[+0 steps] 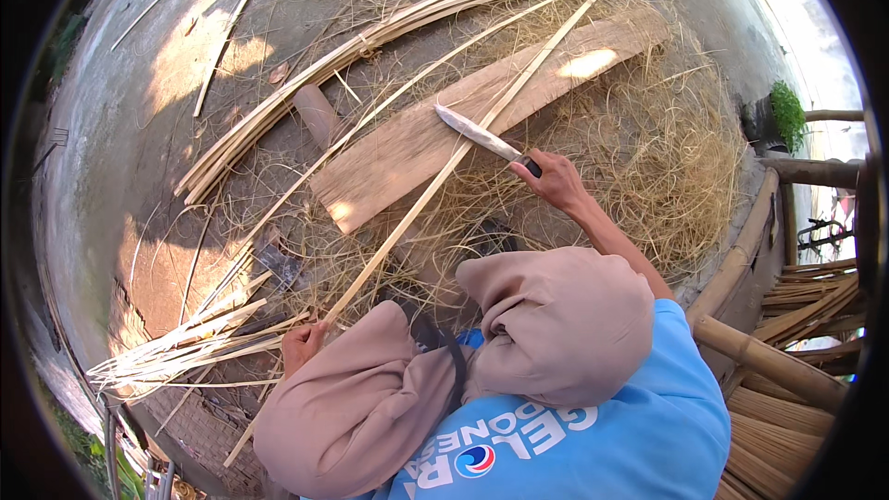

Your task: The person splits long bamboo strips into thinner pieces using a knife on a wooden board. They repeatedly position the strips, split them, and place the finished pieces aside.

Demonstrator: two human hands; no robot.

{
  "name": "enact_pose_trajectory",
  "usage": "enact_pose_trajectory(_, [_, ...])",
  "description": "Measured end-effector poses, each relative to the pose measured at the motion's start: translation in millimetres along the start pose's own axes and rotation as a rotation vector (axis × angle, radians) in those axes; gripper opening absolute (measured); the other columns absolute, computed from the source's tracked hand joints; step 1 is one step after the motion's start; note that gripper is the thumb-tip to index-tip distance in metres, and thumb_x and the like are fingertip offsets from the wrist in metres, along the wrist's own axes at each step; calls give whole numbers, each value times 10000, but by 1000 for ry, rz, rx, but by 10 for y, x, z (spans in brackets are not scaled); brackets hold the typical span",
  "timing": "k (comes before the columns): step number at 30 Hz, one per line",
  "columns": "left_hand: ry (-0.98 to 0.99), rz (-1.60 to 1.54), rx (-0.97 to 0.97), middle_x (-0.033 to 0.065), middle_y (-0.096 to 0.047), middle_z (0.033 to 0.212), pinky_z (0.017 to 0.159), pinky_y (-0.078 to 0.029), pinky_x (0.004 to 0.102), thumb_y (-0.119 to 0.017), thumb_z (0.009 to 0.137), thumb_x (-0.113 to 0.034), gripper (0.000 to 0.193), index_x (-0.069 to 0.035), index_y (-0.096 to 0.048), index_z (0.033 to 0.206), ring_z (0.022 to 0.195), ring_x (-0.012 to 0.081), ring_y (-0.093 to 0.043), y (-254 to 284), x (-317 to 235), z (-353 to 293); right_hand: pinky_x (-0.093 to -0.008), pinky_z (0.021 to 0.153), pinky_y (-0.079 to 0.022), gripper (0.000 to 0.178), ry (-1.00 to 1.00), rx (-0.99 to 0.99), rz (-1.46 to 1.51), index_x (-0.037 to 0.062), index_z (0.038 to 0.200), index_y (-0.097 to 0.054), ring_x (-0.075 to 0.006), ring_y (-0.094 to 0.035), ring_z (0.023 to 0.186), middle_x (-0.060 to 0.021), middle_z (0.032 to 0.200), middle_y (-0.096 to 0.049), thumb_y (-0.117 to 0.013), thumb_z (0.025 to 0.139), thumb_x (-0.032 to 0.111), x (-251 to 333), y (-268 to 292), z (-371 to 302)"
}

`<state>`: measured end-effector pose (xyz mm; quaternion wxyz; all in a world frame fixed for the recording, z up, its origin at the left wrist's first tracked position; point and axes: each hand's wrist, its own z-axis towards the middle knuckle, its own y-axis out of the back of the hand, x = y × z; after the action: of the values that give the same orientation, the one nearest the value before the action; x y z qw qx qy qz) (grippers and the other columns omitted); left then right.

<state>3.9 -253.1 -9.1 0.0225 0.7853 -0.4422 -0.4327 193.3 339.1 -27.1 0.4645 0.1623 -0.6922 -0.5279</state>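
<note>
My right hand (554, 178) is closed round the dark handle of a knife (480, 136). The knife's long pale blade lies across a thin bamboo strip (412, 213), above a wooden plank (389, 157). Beside my left knee, my left hand (301, 345) is closed on the strip near its lower end. From there the strip runs slantwise up over the plank toward the far edge of the view. My sleeve and knee partly hide the left forearm.
A long tied bundle of bamboo strips (444, 2) lies beyond the plank. More split strips (185, 347) are piled at the left. Curly shavings (648, 167) cover the ground at the right, next to a bamboo railing (769, 359). A short brown block (318, 116) sits by the bundle.
</note>
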Motion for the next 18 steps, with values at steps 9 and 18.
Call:
enact_pose_trajectory(9, [-167,225,116,60,-693,781,570,-437,327,-663,991,-483,485,-8,-715,910,622,130,-579,279,-314,255,-524,659,-477,693,-345,-102,16,-46,750,-596,-415,-627,640,-252,663,-622,-558,994,602,-375,379,489])
enact_pose_trajectory(18, [-262,410,43,54,-516,551,546,-399,398,-554,1034,-545,574,-35,-667,798,562,163,-547,-859,-1160,658,-476,587,-485,567,12,93,133,4,786,-603,-363,-593,572,-207,615,-606,-626,991,533,422,-75,-230])
